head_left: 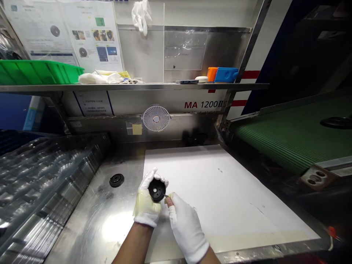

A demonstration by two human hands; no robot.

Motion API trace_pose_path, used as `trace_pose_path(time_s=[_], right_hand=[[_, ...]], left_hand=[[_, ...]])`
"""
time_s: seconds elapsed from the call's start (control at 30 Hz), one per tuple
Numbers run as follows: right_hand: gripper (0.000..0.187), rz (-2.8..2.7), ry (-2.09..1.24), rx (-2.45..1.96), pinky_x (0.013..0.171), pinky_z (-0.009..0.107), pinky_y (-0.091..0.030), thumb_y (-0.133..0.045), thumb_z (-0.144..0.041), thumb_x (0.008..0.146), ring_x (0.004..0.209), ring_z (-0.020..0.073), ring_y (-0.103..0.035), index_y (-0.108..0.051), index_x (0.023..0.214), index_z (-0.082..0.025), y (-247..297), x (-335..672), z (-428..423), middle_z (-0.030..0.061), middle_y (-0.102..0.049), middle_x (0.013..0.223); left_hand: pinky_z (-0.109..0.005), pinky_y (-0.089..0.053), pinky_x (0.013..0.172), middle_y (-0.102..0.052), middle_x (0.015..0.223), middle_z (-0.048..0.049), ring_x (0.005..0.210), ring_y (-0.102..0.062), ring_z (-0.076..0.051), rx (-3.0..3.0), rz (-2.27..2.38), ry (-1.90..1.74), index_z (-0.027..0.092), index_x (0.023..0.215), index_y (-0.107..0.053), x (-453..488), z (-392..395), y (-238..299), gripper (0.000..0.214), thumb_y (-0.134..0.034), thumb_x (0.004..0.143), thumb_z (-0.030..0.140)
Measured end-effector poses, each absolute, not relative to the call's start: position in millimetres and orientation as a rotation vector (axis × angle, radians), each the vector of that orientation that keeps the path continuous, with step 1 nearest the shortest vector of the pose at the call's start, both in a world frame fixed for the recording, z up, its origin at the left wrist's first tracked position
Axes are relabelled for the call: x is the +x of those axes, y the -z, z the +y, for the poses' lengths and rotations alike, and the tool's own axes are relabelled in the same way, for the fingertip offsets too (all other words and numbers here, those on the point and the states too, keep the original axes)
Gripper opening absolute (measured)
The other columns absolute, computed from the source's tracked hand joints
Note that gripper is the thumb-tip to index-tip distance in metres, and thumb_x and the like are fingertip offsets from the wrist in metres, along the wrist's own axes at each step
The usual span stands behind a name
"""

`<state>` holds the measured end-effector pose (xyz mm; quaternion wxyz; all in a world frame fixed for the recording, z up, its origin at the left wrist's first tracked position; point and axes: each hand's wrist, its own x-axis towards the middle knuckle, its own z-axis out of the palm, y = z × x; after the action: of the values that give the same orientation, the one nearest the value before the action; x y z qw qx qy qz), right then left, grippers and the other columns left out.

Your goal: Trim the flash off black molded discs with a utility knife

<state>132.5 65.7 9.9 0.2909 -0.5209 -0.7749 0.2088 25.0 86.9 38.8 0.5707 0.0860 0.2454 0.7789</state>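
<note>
1. The left hand (147, 202), in a white glove, has its grip closed around a black round part (157, 189), held over the left edge of the white sheet (233, 190) on the steel table (110, 223).
2. The right hand (187, 227) pinches its fingertips together at that part's lower right rim; I cannot tell whether they hold anything.
3. A second black disc (117, 180) lies on the table, left of both hands.

A small thing (166, 197) in the right hand (185, 225) is unidentifiably tiny.
</note>
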Motion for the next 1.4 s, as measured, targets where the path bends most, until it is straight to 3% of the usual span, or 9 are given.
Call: trace_pose_path(time_s=[0.2,0.33,0.5,0.67,0.83,0.93,1.07,1.23,1.4], right_hand=[[0.028,-2.104,-0.473,-1.397,0.053,0.027,-0.024,-0.027,-0.034,0.095,0.056,0.0154,-0.049,-0.043,0.074,-0.024,-8.6,127.6,58.8,-0.0044,-0.054,0.064],[0.024,-2.118,-0.469,-1.396,0.052,0.028,-0.023,-0.030,-0.028,0.093,0.055,0.0162,-0.050,-0.046,0.075,-0.024,-8.8,123.4,52.4,-0.0034,-0.056,0.064],[0.026,-2.083,-0.523,-1.361,0.055,0.028,-0.026,-0.029,-0.029,0.094,0.061,0.0178,-0.054,-0.051,0.081,-0.024,-9.7,130.3,59.1,-0.0018,-0.059,0.070],[0.027,-2.051,-0.528,-1.380,0.055,0.027,-0.027,-0.029,-0.030,0.094,0.060,0.0171,-0.053,-0.049,0.078,-0.024,-8.9,133.2,63.5,-0.0021,-0.058,0.069],[0.025,-2.104,-0.436,-1.412,0.053,0.028,-0.024,-0.030,-0.028,0.093,0.058,0.0171,-0.053,-0.048,0.076,-0.024,-6.0,122.9,52.3,-0.0019,-0.058,0.066],[0.025,-2.106,-0.403,-1.403,0.053,0.029,-0.024,-0.032,-0.026,0.093,0.058,0.0175,-0.054,-0.049,0.076,-0.024,-5.1,121.7,49.8,-0.0014,-0.059,0.066],[0.024,-2.080,-0.464,-1.354,0.056,0.029,-0.026,-0.031,-0.026,0.093,0.063,0.0178,-0.055,-0.051,0.080,-0.024,-6.8,129.0,55.0,-0.0013,-0.060,0.071],[0.028,-2.077,-0.509,-1.408,0.055,0.028,-0.027,-0.028,-0.030,0.094,0.059,0.0171,-0.052,-0.049,0.077,-0.023,-7.5,130.4,55.9,-0.0016,-0.057,0.067],[0.025,-2.111,-0.432,-1.421,0.054,0.029,-0.025,-0.030,-0.027,0.094,0.061,0.0184,-0.055,-0.049,0.078,-0.023,-4.7,122.8,48.9,-0.0006,-0.059,0.069]], left_hand=[[-0.027,-0.050,0.065,-0.052,0.066,0.0011,0.062,-0.053,-0.011,0.163,0.593,-1.858,0.016,0.080,-0.062,31.8,86.3,-41.6,0.011,-0.064,0.070,0.013],[-0.028,-0.051,0.073,-0.054,0.067,0.0022,0.066,-0.056,-0.010,0.144,0.582,-1.908,0.017,0.088,-0.062,32.2,86.6,-40.3,0.018,-0.064,0.071,0.014],[-0.041,-0.052,0.070,-0.064,0.085,-0.0104,0.076,-0.062,-0.021,0.241,0.633,-1.639,0.014,0.109,-0.058,23.5,79.4,-39.3,0.036,-0.056,0.073,0.017],[-0.034,-0.051,0.063,-0.057,0.066,-0.0020,0.061,-0.057,-0.015,0.270,0.619,-1.692,0.014,0.098,-0.061,24.6,80.3,-39.7,0.026,-0.059,0.072,0.016],[-0.030,-0.051,0.072,-0.056,0.066,0.0016,0.064,-0.056,-0.011,0.212,0.628,-1.823,0.017,0.086,-0.061,33.1,86.7,-38.9,0.014,-0.063,0.072,0.014],[-0.034,-0.050,0.079,-0.061,0.074,-0.0022,0.075,-0.060,-0.015,0.219,0.634,-1.833,0.016,0.097,-0.061,29.4,83.6,-39.1,0.026,-0.061,0.071,0.013],[-0.043,-0.051,0.071,-0.063,0.083,-0.0116,0.077,-0.061,-0.023,0.283,0.596,-1.559,0.011,0.105,-0.060,18.3,75.2,-41.2,0.034,-0.054,0.072,0.016],[-0.033,-0.051,0.066,-0.056,0.065,-0.0019,0.061,-0.056,-0.014,0.230,0.628,-1.688,0.012,0.089,-0.063,22.1,78.6,-41.4,0.018,-0.060,0.072,0.015],[-0.029,-0.050,0.075,-0.056,0.069,0.0010,0.068,-0.057,-0.011,0.180,0.609,-1.835,0.017,0.086,-0.062,32.8,85.0,-37.7,0.015,-0.062,0.072,0.014]])
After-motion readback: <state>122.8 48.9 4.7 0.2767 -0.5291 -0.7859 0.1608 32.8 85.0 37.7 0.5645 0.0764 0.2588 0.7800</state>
